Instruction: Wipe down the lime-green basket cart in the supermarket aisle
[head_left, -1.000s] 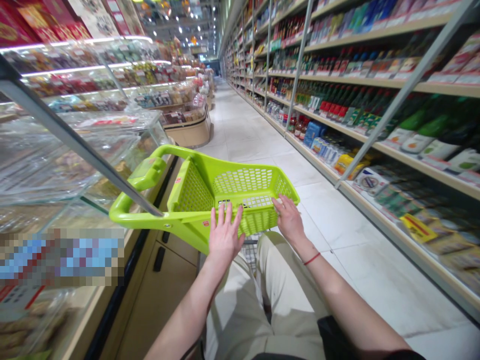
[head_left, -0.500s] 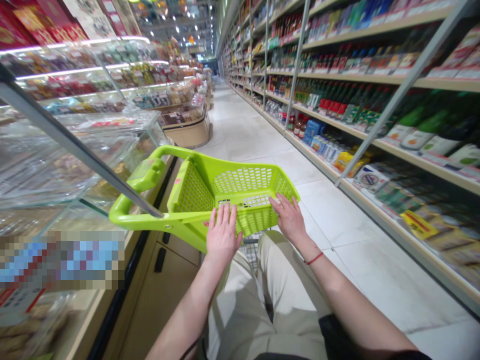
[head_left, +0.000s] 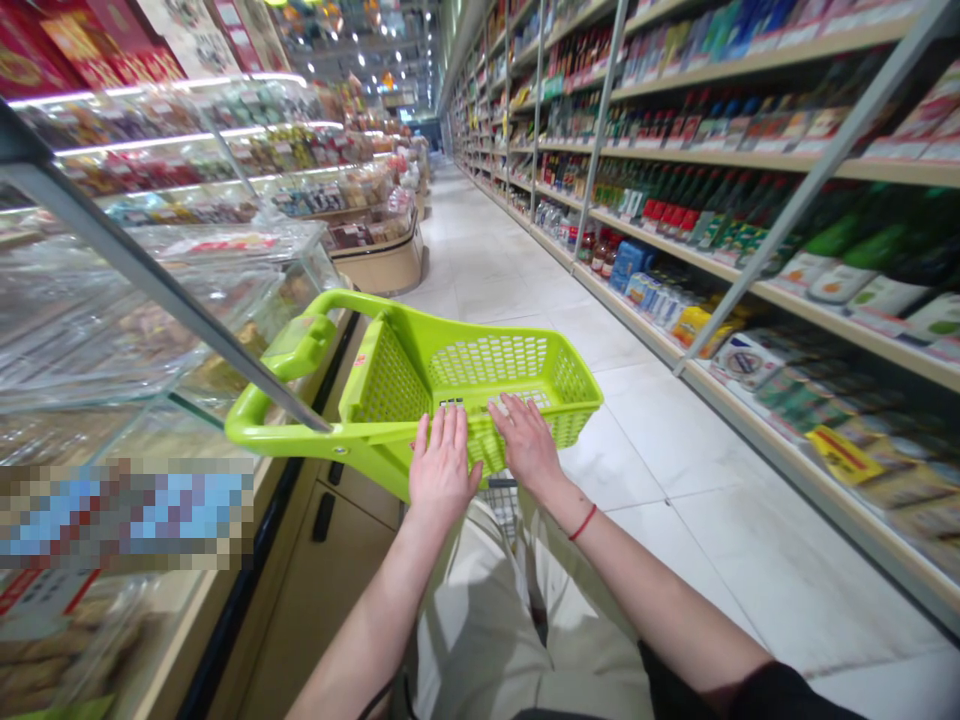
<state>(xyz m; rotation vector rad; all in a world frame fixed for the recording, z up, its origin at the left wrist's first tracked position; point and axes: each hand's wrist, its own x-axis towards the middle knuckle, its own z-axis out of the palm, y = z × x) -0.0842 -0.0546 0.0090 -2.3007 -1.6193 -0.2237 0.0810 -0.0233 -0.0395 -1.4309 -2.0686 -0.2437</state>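
Note:
A lime-green shopping cart (head_left: 487,335) stands sideways in front of me, its handle end to the left. Its perforated basket appears to hold nothing. My left hand (head_left: 441,468) rests by the basket's near rim, fingers stretched out and slightly apart. Just to the right, my right hand (head_left: 525,440) lies over the same rim with its fingers extended and spread. A thin red cord circles that wrist. Neither hand is wrapped round the rim; whether the palms press on it is hidden.
Shelves (head_left: 675,285) with bottles, cans and packs run along the right. On the left a glass-topped counter (head_left: 169,395) holds wrapped goods, with a metal pole (head_left: 172,275) in front. A pale tiled aisle (head_left: 480,270) leads away. Rounded display bins (head_left: 379,265) stand farther on.
My right hand has slid left along the near rim, from the basket's far right corner toward my left hand. The left hand and the cart stay nearly in place.

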